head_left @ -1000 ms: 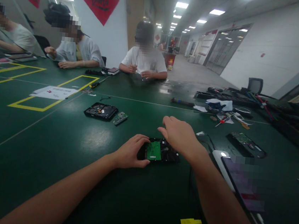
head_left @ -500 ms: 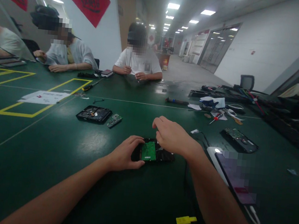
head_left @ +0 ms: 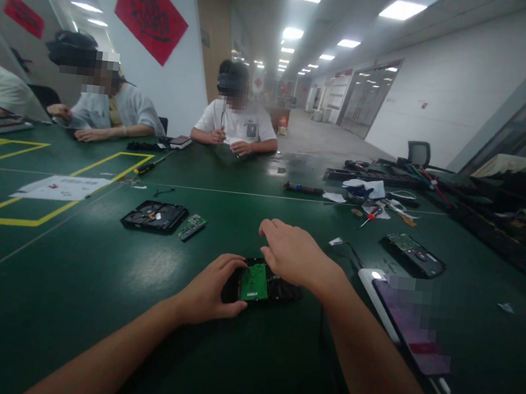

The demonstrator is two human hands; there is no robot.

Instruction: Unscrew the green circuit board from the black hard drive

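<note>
Green table (head_left: 92,304): carries the hard drive (head_left: 284,291), circuit board (head_left: 254,282) facing up, between both hands.
Left hand (head_left: 211,287): fingers curled around the drive's left end.
Right hand (head_left: 292,254): fingers loosely spread over its far side.

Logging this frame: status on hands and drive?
Left hand grips the drive at its left end. Right hand open, over its far edge. Phone lies to the right, apart.
</note>
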